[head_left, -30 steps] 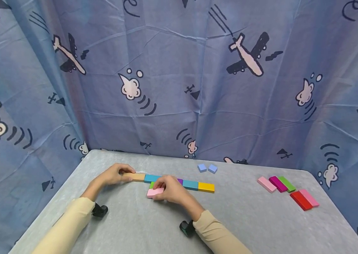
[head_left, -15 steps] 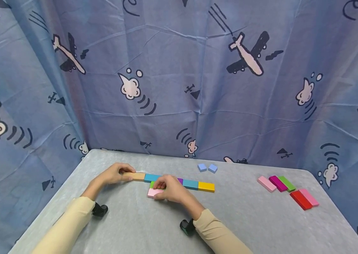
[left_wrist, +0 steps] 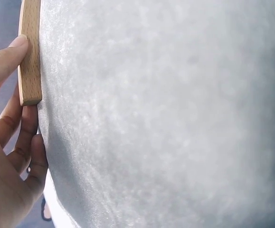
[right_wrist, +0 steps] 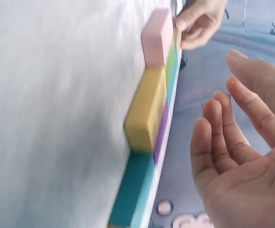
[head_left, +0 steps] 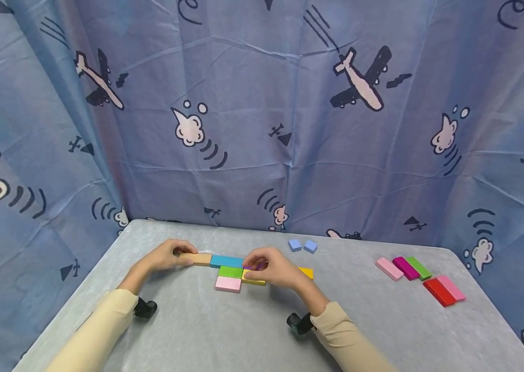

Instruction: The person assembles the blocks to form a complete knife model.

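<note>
My left hand point(head_left: 169, 254) pinches the left end of a tan wooden block point(head_left: 201, 259), thumb on its side in the left wrist view. That block begins a row running right through a blue block point(head_left: 226, 261), a purple block point(right_wrist: 160, 133), a teal block point(right_wrist: 132, 190) and a yellow end block point(head_left: 307, 272). In front of the row lie a green block point(head_left: 231, 272), a pink block point(head_left: 228, 284) and another yellow block point(right_wrist: 144, 109). My right hand point(head_left: 273, 267) is over the row's right part, fingers loosely bent and apart, holding nothing; it hides the teal block in the head view.
Two small light-blue pieces point(head_left: 302, 246) lie behind the row. At the right, a pink block point(head_left: 389, 268), a magenta block point(head_left: 406, 268), a green block point(head_left: 418, 268), a red block point(head_left: 439, 292) and another pink block point(head_left: 450, 287) lie flat. A patterned curtain point(head_left: 243, 129) hangs behind the table.
My right hand has let go of the pink block and moved right and slightly back. The pink, green and near yellow blocks now show more. My left hand has stayed on the tan block.
</note>
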`<state>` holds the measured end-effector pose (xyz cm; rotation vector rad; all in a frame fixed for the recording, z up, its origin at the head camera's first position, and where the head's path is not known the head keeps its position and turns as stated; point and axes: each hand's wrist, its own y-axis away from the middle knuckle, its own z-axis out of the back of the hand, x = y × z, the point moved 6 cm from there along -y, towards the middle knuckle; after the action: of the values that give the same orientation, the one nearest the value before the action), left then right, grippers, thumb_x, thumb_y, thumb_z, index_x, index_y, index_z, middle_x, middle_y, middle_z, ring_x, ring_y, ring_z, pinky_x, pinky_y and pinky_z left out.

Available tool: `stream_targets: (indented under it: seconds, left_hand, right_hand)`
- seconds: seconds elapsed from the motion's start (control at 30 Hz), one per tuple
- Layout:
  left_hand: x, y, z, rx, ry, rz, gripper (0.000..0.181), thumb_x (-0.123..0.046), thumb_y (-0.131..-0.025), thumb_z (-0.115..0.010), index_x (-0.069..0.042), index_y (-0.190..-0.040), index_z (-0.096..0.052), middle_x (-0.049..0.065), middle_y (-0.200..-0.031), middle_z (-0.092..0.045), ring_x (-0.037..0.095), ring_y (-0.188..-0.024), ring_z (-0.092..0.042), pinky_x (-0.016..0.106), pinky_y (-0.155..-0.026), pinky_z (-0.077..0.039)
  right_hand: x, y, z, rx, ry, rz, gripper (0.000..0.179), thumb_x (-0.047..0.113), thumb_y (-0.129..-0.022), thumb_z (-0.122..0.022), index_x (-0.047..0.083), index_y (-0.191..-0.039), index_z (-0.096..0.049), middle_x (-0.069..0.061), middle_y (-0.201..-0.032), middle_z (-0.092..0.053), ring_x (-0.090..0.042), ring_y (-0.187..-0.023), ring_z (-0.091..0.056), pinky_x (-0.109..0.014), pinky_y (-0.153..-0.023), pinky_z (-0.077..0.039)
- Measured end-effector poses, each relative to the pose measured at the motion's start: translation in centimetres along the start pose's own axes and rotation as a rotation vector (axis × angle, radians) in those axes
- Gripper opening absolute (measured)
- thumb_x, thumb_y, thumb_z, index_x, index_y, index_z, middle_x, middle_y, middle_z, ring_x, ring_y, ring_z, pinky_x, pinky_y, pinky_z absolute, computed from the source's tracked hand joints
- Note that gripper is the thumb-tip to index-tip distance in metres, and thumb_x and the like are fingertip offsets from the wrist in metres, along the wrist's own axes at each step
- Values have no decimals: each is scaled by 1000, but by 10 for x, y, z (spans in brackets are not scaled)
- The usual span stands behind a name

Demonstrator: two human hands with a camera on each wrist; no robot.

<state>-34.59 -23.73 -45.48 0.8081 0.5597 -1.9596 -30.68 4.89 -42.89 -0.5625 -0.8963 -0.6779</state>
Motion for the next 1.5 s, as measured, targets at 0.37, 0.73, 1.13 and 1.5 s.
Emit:
stream_targets:
  seconds: [0.37, 0.73, 1.13, 1.5]
  left_hand:
    - [0, 1, 1, 10, 9, 17, 23, -4, -89, -78, 0, -111, -74, 8, -103, -72, 23, -92, -59, 37, -81, -46]
    - [-1, 0, -1, 2, 12, -28, 22, -3, -89, -79, 0, -109, -74, 7, -101, -72, 20, -91, -60, 34, -81, -46]
    - [-4, 1, -2, 9, 33, -62, 21, -2, -89, -78, 4, -109, -73, 13, -102, -72, 26, -92, -61, 36, -80, -48]
    - [-3, 0, -1, 7, 26, -62, 21, -2, -89, -77, 3, -109, -73, 10, -101, -72, 20, -90, -60, 33, -79, -47]
  right_hand:
    - [-19, 57, 55, -44, 50, -48, 20, 8, -89, -80, -3, -105, -73, -9, -97, -70, -22, -86, -63, -34, -77, -53]
    - [-43, 118, 110, -100, 103, -140, 22, 13, -94, -76, -1, -111, -72, -14, -107, -69, -24, -92, -64, -31, -84, -52]
    - [-62, 184, 161, -176, 176, -207, 24, 16, -95, -74, 0, -114, -71, -13, -109, -70, -18, -94, -66, -27, -82, -53]
    - [-84, 241, 214, -268, 290, -418, 33, 18, -96, -74, -3, -120, -68, -12, -111, -67, -15, -93, -62, -26, -75, -52]
